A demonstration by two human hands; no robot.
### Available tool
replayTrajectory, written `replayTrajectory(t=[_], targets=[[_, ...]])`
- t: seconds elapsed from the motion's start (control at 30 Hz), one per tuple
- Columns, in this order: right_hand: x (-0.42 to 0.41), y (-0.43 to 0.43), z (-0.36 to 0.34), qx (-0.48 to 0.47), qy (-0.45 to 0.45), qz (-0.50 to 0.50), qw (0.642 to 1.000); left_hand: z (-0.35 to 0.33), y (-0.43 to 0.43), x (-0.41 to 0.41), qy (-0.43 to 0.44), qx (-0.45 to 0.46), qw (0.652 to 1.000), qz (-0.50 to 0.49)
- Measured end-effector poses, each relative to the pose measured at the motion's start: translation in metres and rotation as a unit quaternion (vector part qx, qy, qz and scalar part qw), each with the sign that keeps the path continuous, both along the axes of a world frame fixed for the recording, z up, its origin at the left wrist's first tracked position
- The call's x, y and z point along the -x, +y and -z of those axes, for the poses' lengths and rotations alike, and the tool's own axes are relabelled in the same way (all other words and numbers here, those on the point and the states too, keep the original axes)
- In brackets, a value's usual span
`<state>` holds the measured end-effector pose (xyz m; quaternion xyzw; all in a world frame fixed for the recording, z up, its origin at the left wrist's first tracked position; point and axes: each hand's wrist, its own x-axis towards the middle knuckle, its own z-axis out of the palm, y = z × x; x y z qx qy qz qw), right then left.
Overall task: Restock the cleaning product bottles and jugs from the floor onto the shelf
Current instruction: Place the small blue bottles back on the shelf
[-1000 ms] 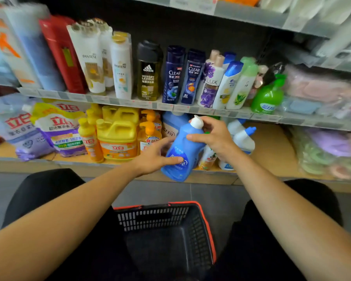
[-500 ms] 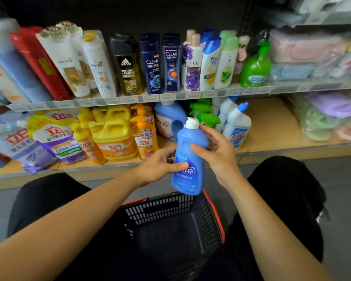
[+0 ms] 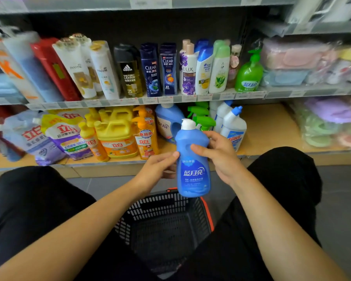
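A blue bottle [image 3: 193, 169] with a white cap stands upright in the air in front of the bottom shelf [image 3: 267, 134], above the basket. My right hand [image 3: 221, 157] grips its upper right side, thumb across the front. My left hand [image 3: 160, 169] holds its left side at the middle, fingers partly behind it. On the bottom shelf stand yellow jugs [image 3: 116, 136], orange pump bottles [image 3: 146, 138], a blue jug [image 3: 168, 122], green spray bottles [image 3: 201, 116] and white bottles with blue caps [image 3: 233, 126].
A black basket with an orange rim [image 3: 166, 226] sits on the floor between my knees; nothing shows inside it. Shampoo bottles [image 3: 150, 69] fill the shelf above. Refill pouches [image 3: 55, 136] lie at the left, bagged goods [image 3: 328, 122] at the right. Bare wood shows right of the white bottles.
The blue bottle went from tilted at the shelf edge to upright and nearer me, over the basket. My right hand slid from the cap to the bottle's shoulder.
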<state>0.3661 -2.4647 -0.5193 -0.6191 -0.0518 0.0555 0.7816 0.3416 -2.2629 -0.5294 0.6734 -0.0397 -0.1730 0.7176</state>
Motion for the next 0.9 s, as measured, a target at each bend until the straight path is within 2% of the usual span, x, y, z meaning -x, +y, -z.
replayTrajectory(t=[0.1,0.23,0.4,0.5,0.6,0.7,0.8,0.9], targets=[[0.008,0.001,-0.003,-0.003,0.004,-0.048,0.999,0.0,0.005,0.007,-0.016,0.083,0.994,-0.071],[0.021,0.008,0.006,0.026,0.023,-0.112,0.993,0.009,0.017,0.023,-0.059,0.171,0.982,-0.06],[0.036,0.021,0.017,0.034,0.055,-0.202,0.977,0.01,0.021,0.034,-0.115,0.165,0.978,-0.049],[0.042,0.03,0.02,0.043,0.055,-0.182,0.981,0.011,0.023,0.04,-0.146,0.157,0.97,-0.112],[0.047,0.04,0.026,0.16,-0.026,-0.084,0.983,0.015,0.015,0.047,-0.148,0.136,0.952,-0.233],[0.051,0.045,0.033,0.216,-0.095,-0.024,0.972,0.018,0.005,0.048,-0.149,0.079,0.939,-0.299],[0.052,0.042,0.031,0.229,-0.127,-0.016,0.965,0.016,0.005,0.048,-0.157,0.058,0.943,-0.288],[0.054,0.038,0.023,0.227,-0.121,-0.036,0.966,0.007,0.015,0.05,-0.201,0.047,0.959,-0.196]])
